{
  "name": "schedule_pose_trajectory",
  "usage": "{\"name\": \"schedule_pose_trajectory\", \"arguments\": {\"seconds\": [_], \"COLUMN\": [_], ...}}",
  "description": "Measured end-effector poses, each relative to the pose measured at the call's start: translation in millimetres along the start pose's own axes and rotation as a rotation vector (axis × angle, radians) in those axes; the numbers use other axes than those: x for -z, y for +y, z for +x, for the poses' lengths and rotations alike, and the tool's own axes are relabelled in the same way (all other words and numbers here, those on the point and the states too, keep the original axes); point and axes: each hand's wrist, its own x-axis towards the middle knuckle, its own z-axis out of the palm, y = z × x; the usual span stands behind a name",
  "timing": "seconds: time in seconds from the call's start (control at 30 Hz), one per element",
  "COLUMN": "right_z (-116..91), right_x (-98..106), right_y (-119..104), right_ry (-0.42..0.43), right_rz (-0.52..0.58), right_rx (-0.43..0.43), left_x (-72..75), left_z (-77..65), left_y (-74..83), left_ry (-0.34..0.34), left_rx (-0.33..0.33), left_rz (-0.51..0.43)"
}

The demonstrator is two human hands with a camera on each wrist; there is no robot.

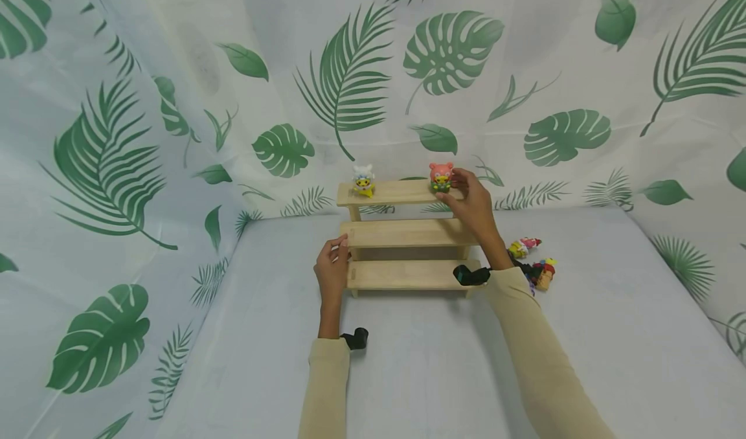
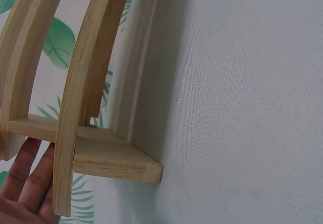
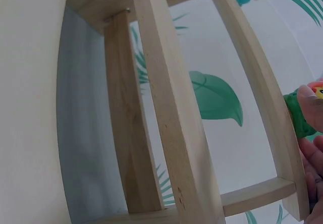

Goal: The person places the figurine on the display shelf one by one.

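Where the pink-eared, yellow-faced, green-bottomed figurine is: right end of the top shelf; thumb-covered and cut off in the right-wrist view.
Right hand: pinches it, thumb against fingers.
Three-tier pale wooden rack: left hand touches its left side, fingers slightly apart; whether gripping, I cannot tell.
White-eared yellow figurine: opposite end.
Multicoloured toys: partly behind the right wrist.

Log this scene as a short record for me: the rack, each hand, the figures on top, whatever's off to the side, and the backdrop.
Rack: wooden, three stepped shelves
Left hand: touches the rack's left side
Right hand: holds the pink-eared figure at the right end of the top shelf
Top shelf, left: white-hooded figure, upright
Right of rack: more colorful figures, partly hidden by the right arm
Backdrop: white with green leaf print
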Motion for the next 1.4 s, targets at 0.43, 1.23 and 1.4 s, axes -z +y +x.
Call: {"name": "schedule_pose_trajectory", "arguments": {"seconds": [0.43,1.23,1.4], "right_z": [-26.2,-134.2,-160.4], "right_x": [22.6,82.6,84.9], "right_y": [-7.4,79.9,136.2], "right_ry": [0.182,0.478,0.496], "right_rz": [0.135,0.021,-0.073], "right_rx": [0.015,-0.269,-0.382], "left_x": [-2.3,-4.8,-5.5], "left_z": [-0.6,10.7,9.9], "left_y": [-1.4,-31.8,-32.2], "left_ry": [0.008,0.020,0.039], "left_rx": [-0.019,0.000,0.016], "left_rz": [0.030,0.033,0.028]}}
